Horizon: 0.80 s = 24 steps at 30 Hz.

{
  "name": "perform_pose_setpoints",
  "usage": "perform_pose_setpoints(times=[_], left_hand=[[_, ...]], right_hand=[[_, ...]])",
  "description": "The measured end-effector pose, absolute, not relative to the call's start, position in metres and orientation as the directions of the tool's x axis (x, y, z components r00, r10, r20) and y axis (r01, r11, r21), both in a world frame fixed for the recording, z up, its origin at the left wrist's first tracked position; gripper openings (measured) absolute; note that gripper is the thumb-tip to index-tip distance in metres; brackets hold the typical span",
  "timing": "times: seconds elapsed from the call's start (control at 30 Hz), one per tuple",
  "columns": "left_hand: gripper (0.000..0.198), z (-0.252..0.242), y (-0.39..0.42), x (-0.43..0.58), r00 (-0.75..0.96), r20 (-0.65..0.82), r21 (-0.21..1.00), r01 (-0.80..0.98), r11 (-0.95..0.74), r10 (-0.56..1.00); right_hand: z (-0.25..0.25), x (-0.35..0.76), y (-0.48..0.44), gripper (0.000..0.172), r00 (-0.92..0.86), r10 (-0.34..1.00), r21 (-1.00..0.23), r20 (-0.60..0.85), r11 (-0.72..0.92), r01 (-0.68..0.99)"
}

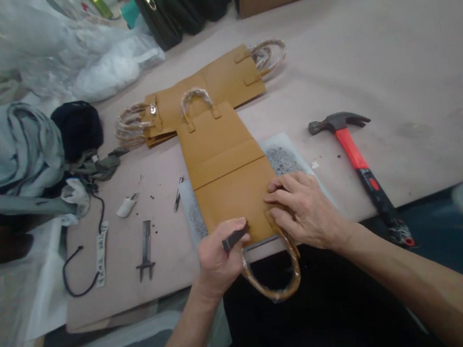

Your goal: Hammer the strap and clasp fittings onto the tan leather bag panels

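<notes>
A tan leather bag panel point(225, 154) lies lengthwise in front of me, creased across its middle, with a plastic-wrapped handle at each end. My left hand point(222, 255) is closed around a short dark metal punch point(234, 238) at the panel's near left corner. At the near right corner, my right hand point(306, 211) presses its fingertips on the panel and grips the tab of the near handle point(276, 295). That handle hangs over the table edge towards my lap. Under the panel is a pale, speckled board point(283, 159).
More tan panels point(203, 86) with wrapped handles are stacked beyond. A red-and-black claw hammer point(352, 153) lies to the right. On the left are a metal divider-like tool point(145, 253), a white lighter-like item point(127, 205), a pen point(179, 194) and a black cord point(73, 277). Dark bags point(185, 0) stand behind.
</notes>
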State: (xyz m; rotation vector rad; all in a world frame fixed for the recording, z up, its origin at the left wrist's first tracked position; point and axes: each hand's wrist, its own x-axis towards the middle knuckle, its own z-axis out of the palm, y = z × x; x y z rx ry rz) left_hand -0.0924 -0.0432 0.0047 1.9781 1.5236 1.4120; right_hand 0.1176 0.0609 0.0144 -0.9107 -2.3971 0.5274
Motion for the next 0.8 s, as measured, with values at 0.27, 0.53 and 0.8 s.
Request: perform_pose_setpoints(times=[0.27,0.53,0.8], left_hand=[[0.022,0.0076,-0.0445,-0.0961,0.05,0.509,0.674,0.598,-0.433,0.86],[0.022,0.008,-0.044,-0.0964,-0.071,0.459,0.763,0.543,-0.352,0.886],[0.019,0.0038,-0.0479,-0.0945,-0.121,0.426,0.782,0.548,-0.297,0.897]], right_hand=[[0.0139,0.1158,0.0631,0.029,-0.646,0.704,-0.51,0.294,0.687,0.517],[0.0129,0.1163,0.0636,0.027,-0.648,0.702,-0.518,0.295,0.687,0.509],[0.0123,0.117,0.0631,0.028,-0.652,0.706,-0.521,0.277,0.68,0.515]])
